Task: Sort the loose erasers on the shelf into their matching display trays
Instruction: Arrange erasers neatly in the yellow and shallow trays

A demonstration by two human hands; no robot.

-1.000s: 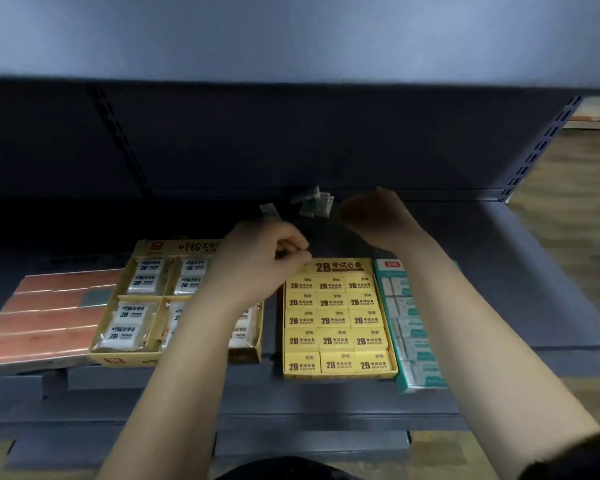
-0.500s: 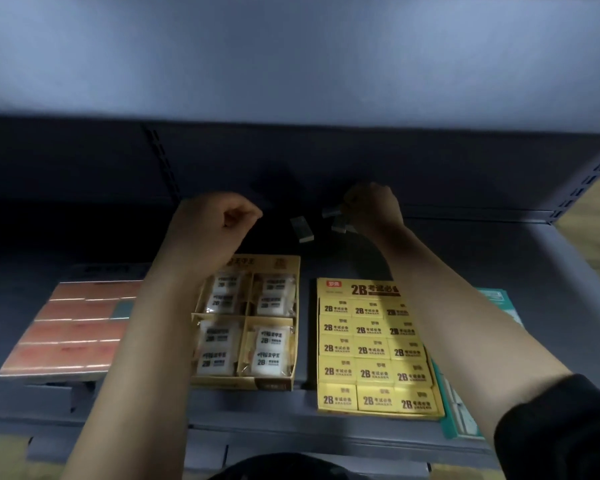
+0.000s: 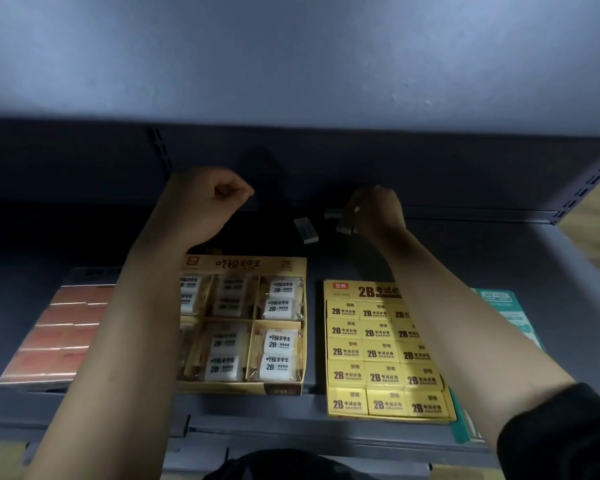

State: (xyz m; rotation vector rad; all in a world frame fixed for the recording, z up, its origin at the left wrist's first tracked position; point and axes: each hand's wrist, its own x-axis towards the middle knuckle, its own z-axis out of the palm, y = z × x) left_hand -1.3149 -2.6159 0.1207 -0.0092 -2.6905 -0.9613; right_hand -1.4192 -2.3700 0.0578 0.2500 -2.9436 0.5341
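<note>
My right hand [image 3: 376, 209] reaches to the back of the dark shelf [image 3: 499, 271] and pinches a small grey eraser [image 3: 334, 213]; a second eraser [image 3: 345, 229] sits just under its fingers. One loose eraser [image 3: 306, 231] lies alone on the shelf between my hands. My left hand [image 3: 210, 202] hovers curled into a fist above the yellow tray of white wrapped erasers [image 3: 243, 264]; nothing shows inside it. The yellow 2B tray [image 3: 361, 291] lies under my right forearm, filled with yellow boxed erasers.
A teal tray [image 3: 499, 299] sits at the right, partly hidden by my right arm. A flat orange-pink pack [image 3: 59, 337] lies at the left. The shelf's back wall and the shelf above close in overhead; the front lip [image 3: 291, 431] runs below the trays.
My view moved closer and left. My left hand rose from over the white-eraser tray and closed into a fist. My right hand stayed at the erasers at the back.
</note>
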